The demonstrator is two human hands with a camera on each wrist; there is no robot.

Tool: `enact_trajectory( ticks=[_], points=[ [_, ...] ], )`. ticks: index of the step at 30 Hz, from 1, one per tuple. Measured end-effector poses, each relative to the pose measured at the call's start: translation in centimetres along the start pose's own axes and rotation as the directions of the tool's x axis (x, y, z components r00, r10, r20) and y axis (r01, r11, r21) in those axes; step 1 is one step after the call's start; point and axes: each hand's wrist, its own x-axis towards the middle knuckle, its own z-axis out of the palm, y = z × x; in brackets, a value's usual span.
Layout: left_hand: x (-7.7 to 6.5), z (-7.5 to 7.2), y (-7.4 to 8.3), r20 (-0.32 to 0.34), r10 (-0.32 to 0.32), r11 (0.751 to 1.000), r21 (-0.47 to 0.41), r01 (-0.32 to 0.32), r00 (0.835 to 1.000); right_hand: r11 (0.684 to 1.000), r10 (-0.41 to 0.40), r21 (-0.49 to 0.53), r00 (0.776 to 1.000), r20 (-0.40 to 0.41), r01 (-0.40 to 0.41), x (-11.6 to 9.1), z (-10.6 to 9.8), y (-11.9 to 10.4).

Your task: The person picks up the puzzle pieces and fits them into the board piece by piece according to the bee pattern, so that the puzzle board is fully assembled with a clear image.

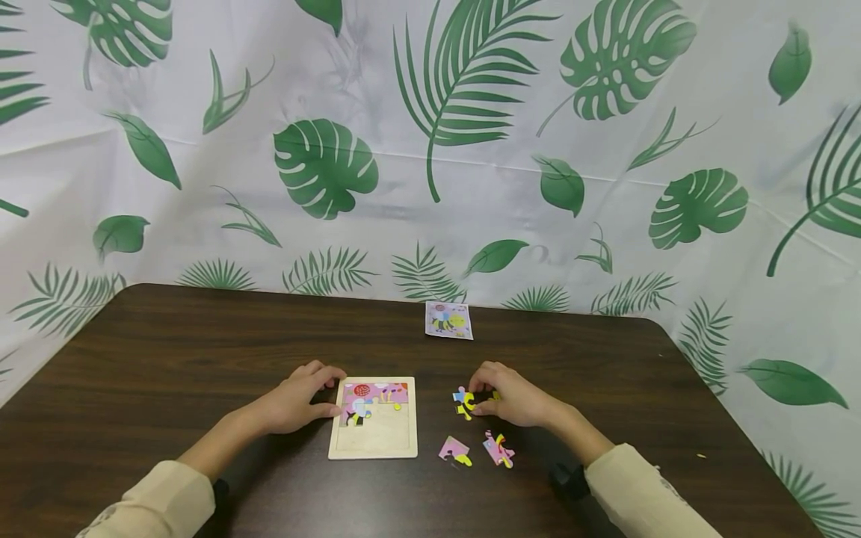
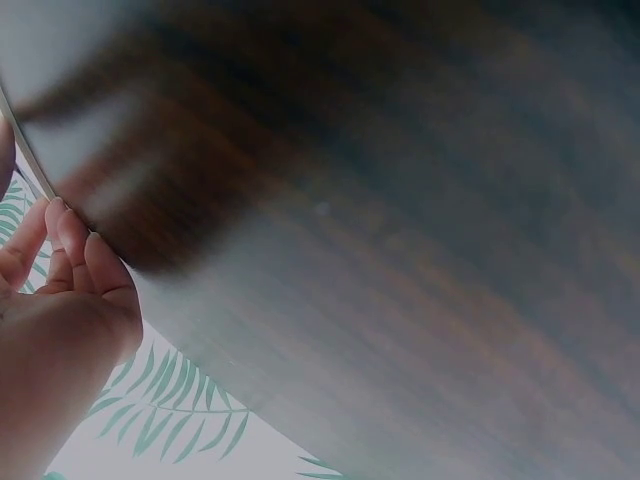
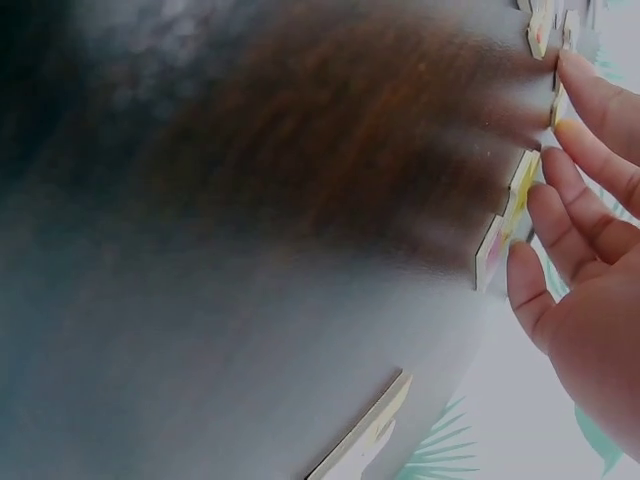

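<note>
A square wooden puzzle tray (image 1: 373, 441) lies on the table, with pink pieces (image 1: 380, 391) across its top and a bee-patterned piece (image 1: 355, 413) at its left. My left hand (image 1: 299, 400) holds the tray by its upper left side, thumb and fingertips at the rim. To the right of the tray, my right hand (image 1: 507, 396) pinches a yellow and blue puzzle piece (image 1: 464, 402) between thumb and fingers. Another yellow piece (image 3: 520, 190) is by its lower fingers, mostly hidden from the head view. Two pink and yellow pieces (image 1: 499, 450) (image 1: 455, 450) lie nearer the front.
A small picture card (image 1: 449, 321) with a bee lies at the back of the dark wooden table (image 1: 202, 336). Behind the table hangs a white cloth (image 1: 403, 224) printed with green leaves.
</note>
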Motion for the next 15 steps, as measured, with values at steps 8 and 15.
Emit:
enact_trajectory(
  ticks=[8, 15],
  points=[
    [-0.04, 0.04, -0.04, 0.0, 0.005, 1.0, -0.004, -0.005, 1.0, 0.999, -0.02, -0.025, 1.0, -0.014, 0.02, -0.04, 0.17, -0.13],
    [-0.02, 0.08, -0.1, -0.001, 0.003, 1.0, -0.001, -0.003, 1.0, 1.0, -0.001, -0.015, 1.0, -0.003, 0.001, -0.13, 0.21, -0.01]
  ],
)
